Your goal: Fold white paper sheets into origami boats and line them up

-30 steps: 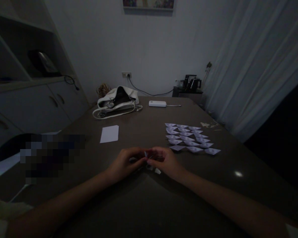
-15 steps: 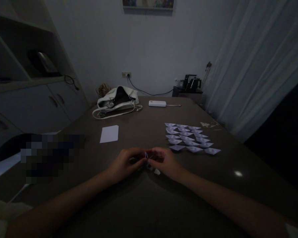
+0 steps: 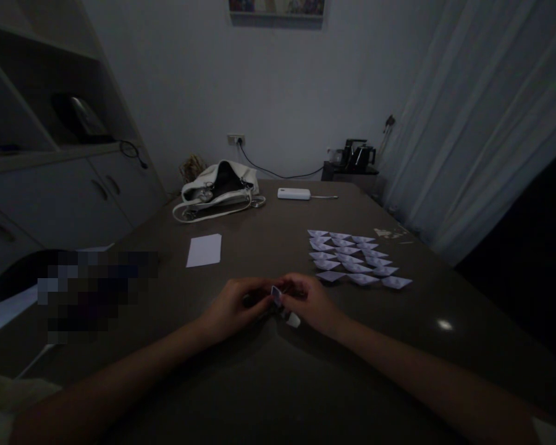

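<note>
Low over the table's middle, a small folded piece of white paper [image 3: 277,296] is pinched between my two hands. My left hand [image 3: 238,306] grips its left side with thumb and fingers. On the right side, the thumb and bent fingers of my right hand [image 3: 310,303] close on the same paper. Another pale bit [image 3: 293,319] shows under the right fingers; whether it belongs to the folded paper I cannot tell. Several folded paper boats [image 3: 352,267] stand in rows to the right of my hands. A stack of white paper sheets [image 3: 204,250] lies beyond my left hand.
A white handbag [image 3: 222,191] and a white power bank [image 3: 293,194] with a short cable rest at the far end of the brown table [image 3: 269,383]. Black kettles [image 3: 360,156] stand on a stand behind. At the left, a blurred-out patch hides part of the scene.
The folded paper has opened or turned slightly, so a broader face shows between my thumbs. My right fingers have shifted a little upward. Everything else stays in place.
</note>
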Demonstrator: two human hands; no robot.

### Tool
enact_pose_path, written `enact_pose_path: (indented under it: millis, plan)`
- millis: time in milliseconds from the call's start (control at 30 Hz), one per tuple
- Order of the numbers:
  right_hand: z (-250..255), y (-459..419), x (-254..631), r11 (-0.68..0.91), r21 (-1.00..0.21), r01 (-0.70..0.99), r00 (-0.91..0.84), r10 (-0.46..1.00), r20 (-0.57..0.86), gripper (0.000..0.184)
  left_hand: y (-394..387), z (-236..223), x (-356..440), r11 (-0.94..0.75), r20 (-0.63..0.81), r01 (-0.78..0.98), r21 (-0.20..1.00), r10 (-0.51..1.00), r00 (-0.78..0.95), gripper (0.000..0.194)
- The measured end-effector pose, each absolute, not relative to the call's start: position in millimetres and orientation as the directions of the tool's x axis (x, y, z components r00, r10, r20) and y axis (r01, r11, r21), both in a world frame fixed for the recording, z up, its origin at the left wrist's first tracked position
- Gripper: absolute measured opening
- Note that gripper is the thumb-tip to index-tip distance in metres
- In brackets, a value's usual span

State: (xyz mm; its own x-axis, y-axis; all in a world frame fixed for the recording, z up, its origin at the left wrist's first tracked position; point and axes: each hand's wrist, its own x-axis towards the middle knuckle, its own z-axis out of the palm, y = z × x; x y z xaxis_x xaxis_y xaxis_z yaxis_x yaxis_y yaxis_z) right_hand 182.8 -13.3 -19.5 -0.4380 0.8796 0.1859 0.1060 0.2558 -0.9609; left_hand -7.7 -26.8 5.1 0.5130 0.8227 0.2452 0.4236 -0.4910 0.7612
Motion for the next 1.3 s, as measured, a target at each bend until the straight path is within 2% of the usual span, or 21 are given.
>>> enact_pose_path:
  millis: [567,800,1100,1300]
  plan:
    - [-26.4,-6.7,182.2,0.103,-0.994,-0.044,-0.431,0.896,0.112,0.019,-25.3,4.2,-8.3,-0.515,0.229,0.434,0.739,0.798,0.558,0.032]
    - [-28.5,-5.4,181.6,0.076,-0.992,-0.102,-0.413,0.904,0.112,0.022,-23.9,2.3,-10.6,-0.504,0.207,0.398,0.767,0.780,0.590,0.033]
    - [-29.9,-6.4,182.0,0.080,-0.993,-0.087,-0.418,0.902,0.109,0.026,-23.6,4.8,-7.6,-0.364,0.124,0.393,0.844,0.846,0.519,0.030]
    - [-28.6,-6.8,182.6,0.096,-0.992,-0.079,-0.436,0.892,0.121,0.027,-18.7,-1.6,-7.1,-0.211,0.042,0.296,0.932,0.871,0.489,0.024]
